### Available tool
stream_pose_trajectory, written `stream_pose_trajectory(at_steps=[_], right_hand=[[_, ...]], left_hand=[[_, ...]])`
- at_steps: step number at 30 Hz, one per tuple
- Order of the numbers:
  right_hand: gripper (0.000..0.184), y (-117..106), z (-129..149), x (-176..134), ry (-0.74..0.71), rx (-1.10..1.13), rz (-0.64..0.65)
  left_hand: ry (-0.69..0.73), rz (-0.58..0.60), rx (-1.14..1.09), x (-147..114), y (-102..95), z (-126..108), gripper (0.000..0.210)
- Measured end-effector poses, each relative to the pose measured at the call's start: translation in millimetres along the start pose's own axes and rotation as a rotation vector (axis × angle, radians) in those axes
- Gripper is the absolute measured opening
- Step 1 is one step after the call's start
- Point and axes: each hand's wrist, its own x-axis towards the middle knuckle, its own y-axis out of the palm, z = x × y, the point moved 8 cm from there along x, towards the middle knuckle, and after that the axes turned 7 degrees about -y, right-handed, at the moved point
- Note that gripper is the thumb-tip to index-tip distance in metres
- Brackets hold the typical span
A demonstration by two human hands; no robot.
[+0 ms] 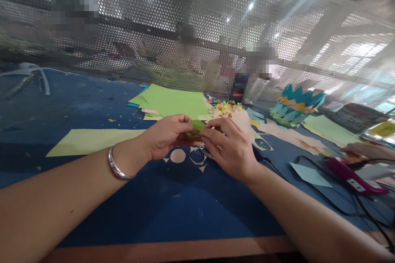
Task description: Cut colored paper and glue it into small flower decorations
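Observation:
Between my two hands is a small rounded piece of green paper [196,126]. My left hand [168,135] pinches its left side between thumb and fingers. My right hand [228,146] has its fingertips closed on the right edge of the same piece. Below them on the blue table lie a pale paper circle [178,155] and several cut scraps. Behind my right hand stands a white form [243,121] topped with small yellow, white and green paper pieces.
Green paper sheets [175,100] are stacked behind my hands, with a pale green strip [92,139] at left. To the right are a teal paper crown-like piece [298,104], a magenta power strip [354,176] and black cables [327,201]. A perforated metal screen [138,16] rises behind.

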Motion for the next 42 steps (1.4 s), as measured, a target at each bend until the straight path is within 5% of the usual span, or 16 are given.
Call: stream_pose_trajectory(at_steps=[7, 19, 42], right_hand=[[0.008, -6.9, -16.6, -3.0, 0.238, 0.278, -0.163], [0.004, 6.1, -42.9, -15.4, 0.535, 0.482, -0.167], [0.009, 12.7, -45.1, -16.4, 0.587, 0.678, -0.168]], left_hand=[[0.085, 0.062, 0.022, -1.1, 7.1, -5.0, 0.017], [0.302, 0.077, 0.281, -7.6, 16.2, -10.6, 0.03], [0.348, 0.027, 0.362, -8.1, 14.9, -14.0, 0.02]])
